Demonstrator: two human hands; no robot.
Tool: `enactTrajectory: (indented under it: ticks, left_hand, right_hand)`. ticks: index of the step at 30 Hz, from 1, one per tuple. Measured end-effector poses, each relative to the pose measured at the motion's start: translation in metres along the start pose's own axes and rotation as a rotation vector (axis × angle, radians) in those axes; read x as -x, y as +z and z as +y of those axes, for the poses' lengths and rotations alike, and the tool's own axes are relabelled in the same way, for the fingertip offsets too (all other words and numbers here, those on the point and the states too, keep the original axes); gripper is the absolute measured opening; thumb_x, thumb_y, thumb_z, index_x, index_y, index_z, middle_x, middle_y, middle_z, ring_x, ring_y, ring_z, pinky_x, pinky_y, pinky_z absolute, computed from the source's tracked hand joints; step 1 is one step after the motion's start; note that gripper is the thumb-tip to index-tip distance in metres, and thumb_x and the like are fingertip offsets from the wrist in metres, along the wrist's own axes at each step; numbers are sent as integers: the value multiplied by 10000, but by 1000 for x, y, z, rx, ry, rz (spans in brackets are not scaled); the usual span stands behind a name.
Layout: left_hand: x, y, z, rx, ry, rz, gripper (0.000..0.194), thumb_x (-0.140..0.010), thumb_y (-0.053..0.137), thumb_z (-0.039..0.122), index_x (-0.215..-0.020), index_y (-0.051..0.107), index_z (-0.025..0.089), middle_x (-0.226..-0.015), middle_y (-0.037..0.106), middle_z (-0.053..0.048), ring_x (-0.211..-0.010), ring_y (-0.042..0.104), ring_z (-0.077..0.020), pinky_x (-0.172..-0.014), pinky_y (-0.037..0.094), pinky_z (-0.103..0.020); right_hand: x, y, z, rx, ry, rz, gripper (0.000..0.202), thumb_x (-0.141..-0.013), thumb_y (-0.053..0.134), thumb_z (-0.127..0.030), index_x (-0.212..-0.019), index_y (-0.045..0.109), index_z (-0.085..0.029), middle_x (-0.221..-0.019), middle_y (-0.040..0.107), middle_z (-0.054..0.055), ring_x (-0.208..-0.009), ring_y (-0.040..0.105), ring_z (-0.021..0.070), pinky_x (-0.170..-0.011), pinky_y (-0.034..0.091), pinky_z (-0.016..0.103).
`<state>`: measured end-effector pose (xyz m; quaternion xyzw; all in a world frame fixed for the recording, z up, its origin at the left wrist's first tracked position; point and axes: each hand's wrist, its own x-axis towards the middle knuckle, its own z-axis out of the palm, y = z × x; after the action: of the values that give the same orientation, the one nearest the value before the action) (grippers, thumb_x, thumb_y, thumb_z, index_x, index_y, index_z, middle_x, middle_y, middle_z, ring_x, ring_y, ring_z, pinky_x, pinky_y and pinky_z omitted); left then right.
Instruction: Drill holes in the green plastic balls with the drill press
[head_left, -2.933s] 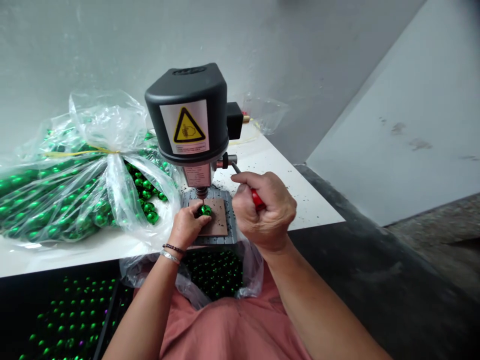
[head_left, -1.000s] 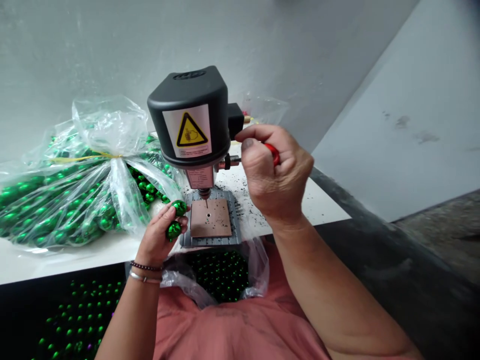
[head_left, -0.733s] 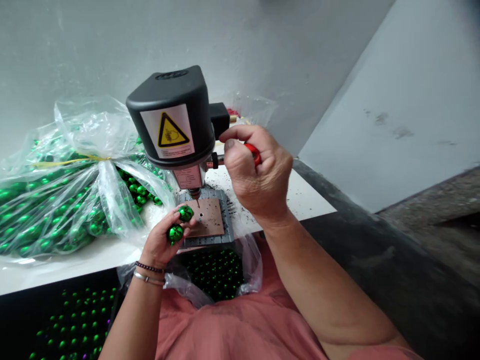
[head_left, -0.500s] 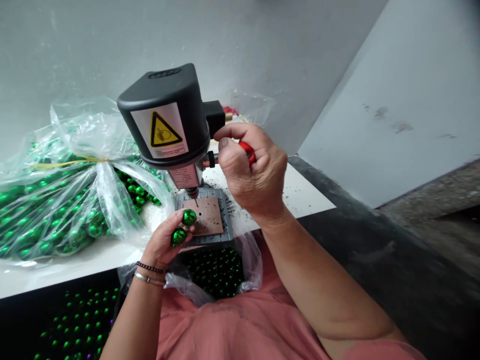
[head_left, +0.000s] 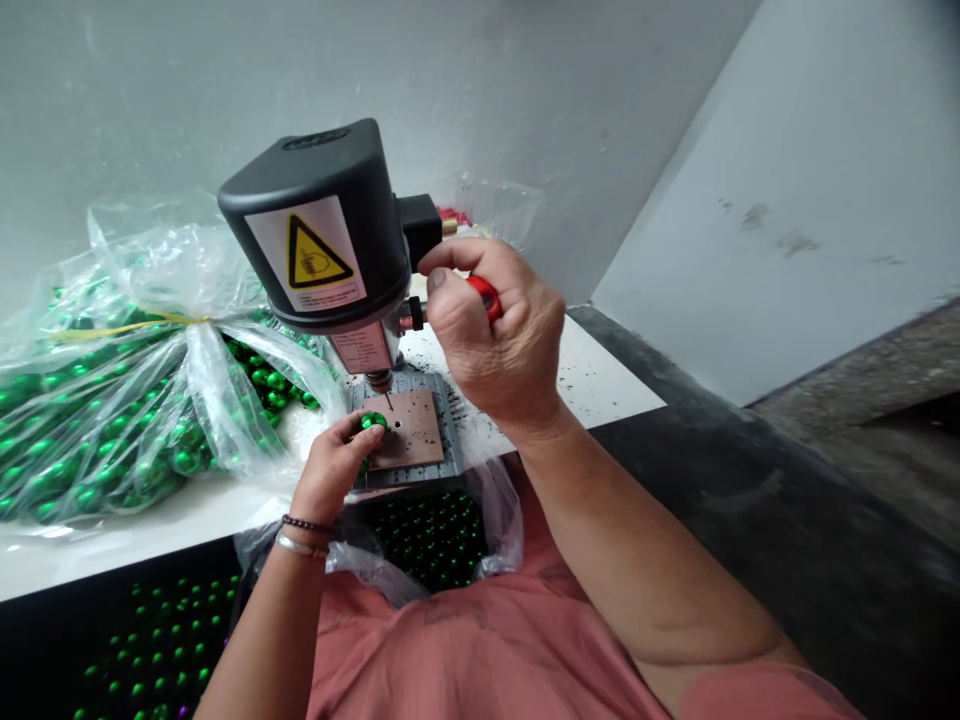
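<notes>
A black-hooded bench drill press (head_left: 315,225) stands before me, its thin bit above a brown board (head_left: 416,445) with a small hole in it. My right hand (head_left: 499,335) is wrapped round the red-knobbed feed handle (head_left: 486,298) on the drill's right side. Beside the bit, at the board's left edge, my left hand (head_left: 341,455) pinches a shiny green ball (head_left: 373,422) between thumb and fingers. More green shows below the thumb, mostly hidden by the hand. The ball is left of the hole.
Tied clear plastic bags of green balls (head_left: 112,430) fill the table's left. An open bag holding green balls (head_left: 435,535) hangs at my lap, with more green balls (head_left: 161,640) lower left. Dark shavings lie on the white table (head_left: 607,375). Something red (head_left: 454,215) sits behind the drill.
My left hand has turned over, its thumb now on top of the green ball; the second ball is now mostly hidden. My right hand stays on the feed handle. The view has shifted slightly.
</notes>
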<state>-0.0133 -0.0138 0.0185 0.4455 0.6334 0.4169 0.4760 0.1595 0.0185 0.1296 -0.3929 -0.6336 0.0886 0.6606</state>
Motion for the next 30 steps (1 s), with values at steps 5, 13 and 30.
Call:
enactTrajectory:
  ticks: [5,13,30]
  left_hand:
    - [-13,4,-3,-396,51,115,443,-669,613,414,-1062,639,210,-692,656,6,-613,574,-128,-547,421,-219]
    - [-19,11,2,-629,74,98,463,-653,620,395,-1092,636,247,-766,671,13,-727,591,-157,-613,420,-232]
    - [-29,16,8,-732,239,-28,377,-639,643,337,-998,672,228,-906,688,7,-774,596,-155,-697,419,-241]
  right_hand:
    - [0,-2,1,-13,-20,-14,162,-791,461,-298,-790,586,-195,-560,523,-57,-519,463,37,-589,444,180]
    - [0,-4,1,0,-2,-71,183,-811,437,-319,-805,577,-201,-583,545,-54,-533,502,36,-568,448,170]
    - [7,-3,2,4,-13,-28,180,-797,459,-293,-829,602,-190,-560,515,-54,-527,475,39,-559,451,185]
